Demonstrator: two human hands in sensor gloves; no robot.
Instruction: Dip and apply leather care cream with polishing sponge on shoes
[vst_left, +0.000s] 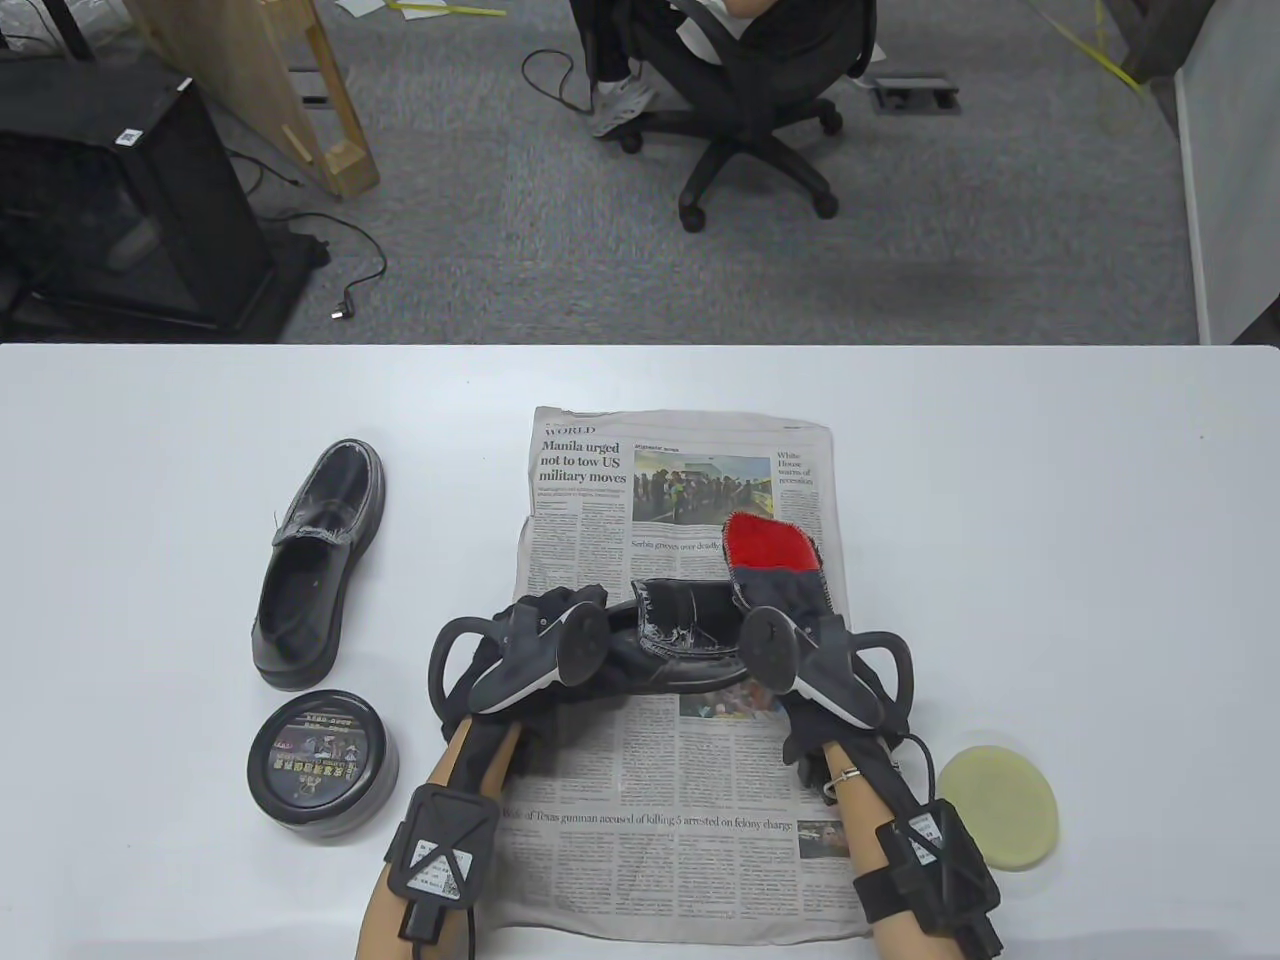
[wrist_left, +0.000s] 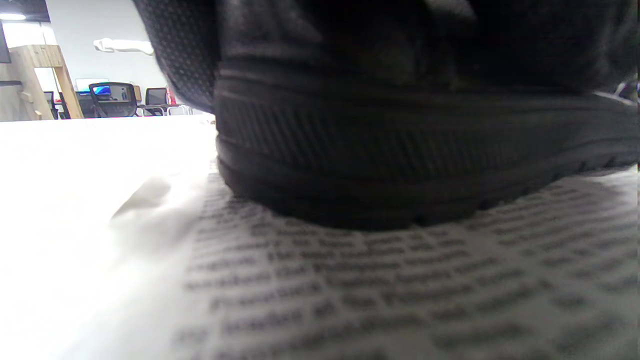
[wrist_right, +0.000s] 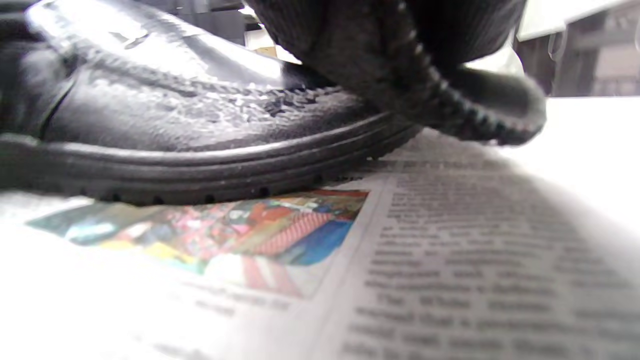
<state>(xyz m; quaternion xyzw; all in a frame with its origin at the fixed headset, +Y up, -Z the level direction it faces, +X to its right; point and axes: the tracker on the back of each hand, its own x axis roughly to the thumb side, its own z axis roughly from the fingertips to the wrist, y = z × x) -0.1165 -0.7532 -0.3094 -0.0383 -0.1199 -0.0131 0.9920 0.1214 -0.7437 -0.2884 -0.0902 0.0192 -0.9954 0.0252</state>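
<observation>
A black leather shoe (vst_left: 690, 630) lies across the newspaper (vst_left: 680, 480). My left hand (vst_left: 555, 612) grips its heel end. The left wrist view shows the ribbed sole (wrist_left: 400, 150) close up on the print. My right hand (vst_left: 778, 600) holds a red and black polishing mitt (vst_left: 765, 545) at the shoe's toe end. In the right wrist view the mitt's dark stitched edge (wrist_right: 425, 75) lies over the glossy toe (wrist_right: 175, 115). A round yellow sponge (vst_left: 1000, 805) lies on the table right of my right forearm, untouched. The cream tin (vst_left: 320, 765) stands with its lid on at the left.
A second black shoe (vst_left: 320, 565) lies on the bare table left of the newspaper, just beyond the tin. The table's far edge runs behind the newspaper; beyond it are carpet and an office chair (vst_left: 750, 110).
</observation>
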